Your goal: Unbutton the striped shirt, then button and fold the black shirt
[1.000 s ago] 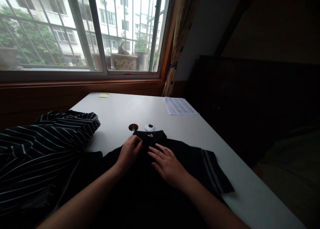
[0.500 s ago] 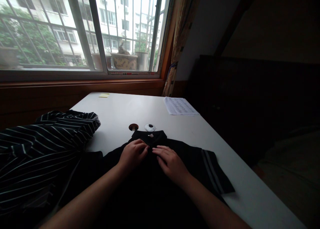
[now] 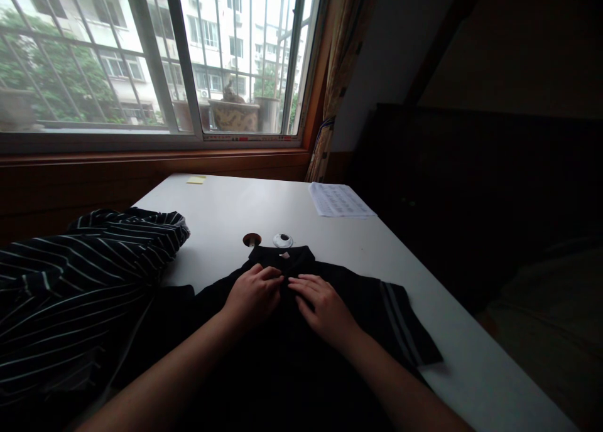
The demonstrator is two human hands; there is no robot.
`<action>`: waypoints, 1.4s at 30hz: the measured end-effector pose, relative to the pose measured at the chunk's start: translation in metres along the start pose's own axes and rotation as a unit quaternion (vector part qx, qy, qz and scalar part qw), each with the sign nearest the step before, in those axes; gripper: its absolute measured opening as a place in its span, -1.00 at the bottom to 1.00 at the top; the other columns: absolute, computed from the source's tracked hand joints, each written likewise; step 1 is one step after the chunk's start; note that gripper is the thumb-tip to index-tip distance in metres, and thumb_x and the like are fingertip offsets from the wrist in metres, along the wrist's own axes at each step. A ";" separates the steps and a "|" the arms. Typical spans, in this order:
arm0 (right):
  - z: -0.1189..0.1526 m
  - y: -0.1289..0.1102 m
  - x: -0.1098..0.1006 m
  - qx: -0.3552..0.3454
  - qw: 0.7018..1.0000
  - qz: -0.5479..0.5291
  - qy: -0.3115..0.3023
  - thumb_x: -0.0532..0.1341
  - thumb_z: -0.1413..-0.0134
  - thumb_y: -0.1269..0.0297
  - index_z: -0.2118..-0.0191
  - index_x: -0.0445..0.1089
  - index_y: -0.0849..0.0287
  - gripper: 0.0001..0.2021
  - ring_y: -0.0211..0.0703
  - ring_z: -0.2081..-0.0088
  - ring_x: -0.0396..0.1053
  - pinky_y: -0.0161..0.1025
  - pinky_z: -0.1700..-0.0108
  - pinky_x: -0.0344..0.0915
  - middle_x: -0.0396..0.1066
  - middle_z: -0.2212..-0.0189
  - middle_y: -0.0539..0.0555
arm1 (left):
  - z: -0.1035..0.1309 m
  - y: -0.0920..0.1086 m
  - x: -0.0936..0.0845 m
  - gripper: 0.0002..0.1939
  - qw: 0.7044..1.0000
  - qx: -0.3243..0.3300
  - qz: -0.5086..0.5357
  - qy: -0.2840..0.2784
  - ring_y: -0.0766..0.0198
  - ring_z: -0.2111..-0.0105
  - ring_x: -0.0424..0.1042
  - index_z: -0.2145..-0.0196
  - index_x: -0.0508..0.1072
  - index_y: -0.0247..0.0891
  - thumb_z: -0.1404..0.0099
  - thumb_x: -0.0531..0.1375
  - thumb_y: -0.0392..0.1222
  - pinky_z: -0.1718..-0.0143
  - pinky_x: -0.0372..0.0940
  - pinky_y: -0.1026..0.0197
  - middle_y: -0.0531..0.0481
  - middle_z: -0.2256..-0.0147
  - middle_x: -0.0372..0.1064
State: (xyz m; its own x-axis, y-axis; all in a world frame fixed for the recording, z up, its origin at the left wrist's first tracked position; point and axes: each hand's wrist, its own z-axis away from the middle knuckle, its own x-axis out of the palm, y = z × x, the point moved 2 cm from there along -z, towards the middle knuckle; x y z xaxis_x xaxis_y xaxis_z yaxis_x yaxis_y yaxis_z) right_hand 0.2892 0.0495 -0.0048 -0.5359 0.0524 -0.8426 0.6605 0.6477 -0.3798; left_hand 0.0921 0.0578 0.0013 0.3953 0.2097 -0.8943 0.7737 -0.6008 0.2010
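A black short-sleeved collared shirt (image 3: 292,369) lies spread on the white table, collar toward the window and two grey stripes on its right sleeve. My left hand (image 3: 254,294) is at the front opening just below the collar, its fingers curled and closed on the cloth; the thumb is tucked out of sight. Close beside it, my right hand (image 3: 325,309) rests on the shirt front, fingers stretched toward the opening and thumb apart. A small pale label (image 3: 284,255) shows inside the collar. Dark cloth hides any buttons.
A striped black-and-white garment (image 3: 94,256) is heaped at the left of the white table (image 3: 226,199). Beyond the collar are a round hole (image 3: 252,239) and a white ring-shaped piece (image 3: 283,240). Printed sheets (image 3: 342,199) and a yellow note (image 3: 196,179) lie near the far edge.
My left hand has turned slightly, its thumb dropping from view under the fingers, and its fingertips have shifted a little right. My right hand and the shirt have hardly moved.
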 end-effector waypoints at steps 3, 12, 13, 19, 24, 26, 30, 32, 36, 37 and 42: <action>0.000 0.001 0.001 0.004 1.000 -0.006 -0.004 0.15 -0.25 0.43 -0.11 0.42 0.02 -0.64 -0.02 -0.15 0.30 0.04 -0.20 0.25 0.44 -0.09 0.01 | 0.000 0.004 -0.001 -0.66 1.000 0.007 -0.011 -0.006 0.07 0.12 0.37 0.01 0.53 -0.22 -0.27 0.18 -0.34 0.03 0.36 0.02 -0.06 -0.02 0.45; -0.001 0.006 -0.003 0.034 0.996 -0.052 0.062 0.12 -0.25 0.42 -0.03 0.44 0.06 -0.69 -0.05 -0.09 0.35 -0.02 -0.18 0.28 0.46 -0.02 0.07 | 0.003 0.009 0.002 -0.53 1.000 0.000 -0.014 -0.008 -0.03 0.05 0.29 -0.13 0.41 -0.14 -0.26 0.19 -0.31 0.02 0.30 -0.12 -0.08 -0.10 0.37; -0.001 0.009 -0.004 0.047 0.994 -0.052 0.082 0.10 -0.26 0.41 -0.01 0.45 0.06 -0.71 -0.04 -0.08 0.36 -0.03 -0.17 0.28 0.47 0.00 0.07 | 0.003 0.008 0.003 -0.53 1.000 0.001 -0.012 -0.012 -0.03 0.05 0.29 -0.13 0.41 -0.15 -0.26 0.19 -0.31 0.01 0.30 -0.11 -0.09 -0.11 0.36; 0.004 0.051 -0.010 0.121 0.984 0.033 0.123 0.03 -0.29 0.34 0.01 0.43 0.16 -0.72 0.04 -0.03 0.35 0.05 -0.15 0.28 0.47 0.04 0.15 | 0.005 0.006 0.006 -0.51 0.999 -0.014 -0.015 -0.036 -0.04 -0.01 0.26 -0.19 0.35 -0.11 -0.31 0.17 -0.26 -0.03 0.28 -0.09 -0.07 -0.18 0.30; 0.013 0.076 -0.011 0.113 0.982 0.137 0.057 0.03 -0.34 0.22 -0.12 0.37 0.16 -0.65 0.08 -0.16 0.22 0.07 -0.24 0.19 0.34 -0.13 0.16 | 0.009 0.002 0.009 -0.42 0.998 -0.044 -0.027 -0.046 -0.06 -0.11 0.21 -0.32 0.14 0.00 -0.39 0.13 -0.14 -0.06 0.23 -0.13 -0.05 -0.28 0.14; 0.016 0.080 -0.013 0.115 0.980 0.162 0.031 0.02 -0.36 0.17 -0.20 0.31 0.12 -0.61 0.06 -0.21 0.18 0.06 -0.28 0.16 0.28 -0.19 0.14 | 0.010 0.000 0.010 -0.42 0.997 -0.049 -0.027 -0.047 -0.05 -0.13 0.20 -0.34 0.10 0.03 -0.41 0.10 -0.11 -0.08 0.21 -0.13 -0.04 -0.31 0.08; 0.020 0.083 -0.016 0.121 0.976 0.178 -0.012 -0.01 -0.38 0.08 -0.29 0.22 0.05 -0.55 0.02 -0.27 0.12 0.04 -0.32 0.09 0.19 -0.27 0.10 | 0.011 -0.002 0.012 -0.42 0.997 -0.052 -0.028 -0.046 -0.05 -0.17 0.18 -0.34 0.08 0.06 -0.42 0.10 -0.07 -0.15 0.18 -0.15 -0.03 -0.36 -0.03; 0.023 0.086 -0.018 0.117 0.976 0.183 -0.035 -0.03 -0.39 0.05 -0.33 0.15 0.06 -0.51 0.00 -0.31 0.06 0.03 -0.34 0.05 0.11 -0.32 0.08 | 0.011 -0.002 0.012 -0.40 0.997 -0.054 -0.030 -0.041 -0.06 -0.18 0.17 -0.35 0.07 0.05 -0.41 0.11 -0.06 -0.20 0.14 -0.15 -0.03 -0.36 -0.06; 0.035 0.097 -0.026 0.104 0.975 0.177 -0.087 -0.08 -0.40 -0.05 -0.39 0.03 0.05 -0.44 -0.02 -0.38 -0.07 0.03 -0.40 -0.09 -0.03 -0.39 0.04 | 0.013 -0.003 0.016 -0.30 0.997 -0.073 -0.022 -0.023 -0.07 -0.23 0.15 -0.38 -0.05 0.03 -0.39 0.14 -0.05 -0.25 0.10 -0.15 -0.06 -0.39 -0.16; 0.039 0.101 -0.029 0.107 0.974 0.175 -0.096 -0.09 -0.40 -0.08 -0.40 0.01 0.03 -0.42 -0.02 -0.39 -0.10 0.04 -0.40 -0.10 -0.06 -0.39 0.03 | 0.013 -0.004 0.017 -0.27 0.997 -0.078 -0.017 -0.017 -0.07 -0.24 0.14 -0.39 -0.10 0.04 -0.39 0.13 -0.05 -0.26 0.10 -0.15 -0.06 -0.40 -0.19; 0.059 0.118 -0.049 0.131 0.972 0.158 -0.113 -0.15 -0.40 -0.13 -0.40 -0.02 -0.03 -0.42 -0.02 -0.41 -0.19 0.06 -0.39 -0.10 -0.14 -0.41 -0.01 | 0.015 -0.005 0.018 -0.24 0.998 -0.069 -0.004 -0.012 -0.05 -0.32 0.06 -0.41 -0.22 0.04 -0.41 0.10 -0.03 -0.31 0.03 -0.16 -0.07 -0.42 -0.28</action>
State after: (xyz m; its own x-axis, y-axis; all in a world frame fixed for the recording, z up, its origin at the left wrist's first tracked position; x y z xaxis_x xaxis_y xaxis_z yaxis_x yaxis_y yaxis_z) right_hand 0.4243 0.0787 -0.0307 -0.1741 0.0294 -0.9843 0.9005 0.4092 -0.1470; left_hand 0.0878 0.0533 -0.0216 0.3778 0.1939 -0.9053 0.8382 -0.4871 0.2455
